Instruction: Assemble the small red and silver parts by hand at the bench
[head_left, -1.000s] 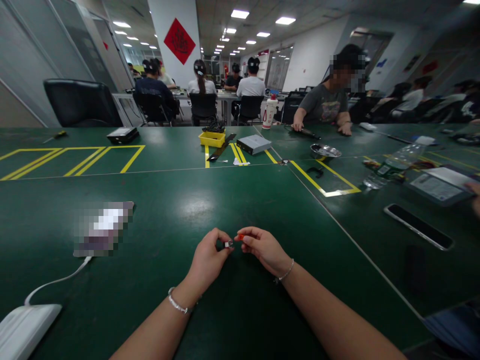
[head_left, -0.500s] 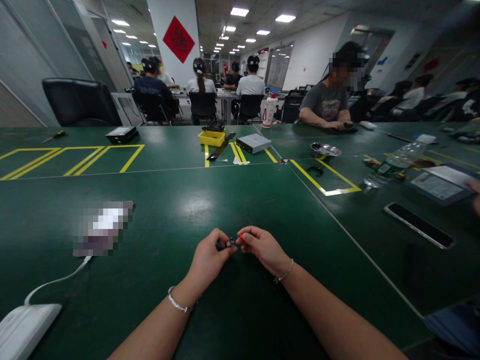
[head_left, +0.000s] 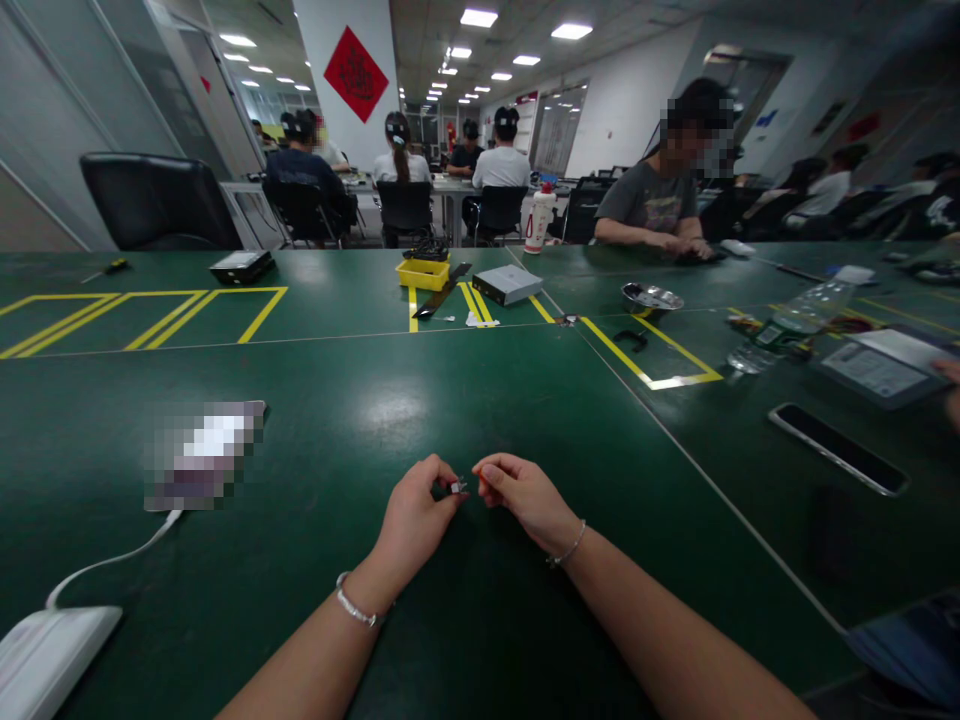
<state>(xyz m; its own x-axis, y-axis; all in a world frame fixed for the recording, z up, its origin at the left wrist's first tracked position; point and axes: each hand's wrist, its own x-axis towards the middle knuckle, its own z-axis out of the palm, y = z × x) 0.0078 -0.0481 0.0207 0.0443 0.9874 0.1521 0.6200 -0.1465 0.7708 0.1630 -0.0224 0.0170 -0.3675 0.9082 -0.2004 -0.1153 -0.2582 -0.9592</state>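
Note:
My left hand (head_left: 415, 515) pinches a tiny silver-white part (head_left: 455, 487) between thumb and fingertips, low over the green table (head_left: 480, 400). My right hand (head_left: 525, 495) is curled just to its right and pinches a small orange piece (head_left: 481, 482) at its fingertips. The two pieces sit a finger's width apart. Both wrists wear thin bracelets and both forearms rest near the table's front edge.
A blurred flat item (head_left: 202, 455) with a white cable and a white box (head_left: 45, 660) lie left. A phone (head_left: 836, 462), papers and a bottle (head_left: 787, 330) lie right. A yellow bin (head_left: 424, 273), grey box (head_left: 508, 286) and metal bowl (head_left: 651, 298) stand farther back. A person (head_left: 656, 200) sits across.
My hands stayed almost still, the two small pieces held close together. The person across drew both arms in toward the body.

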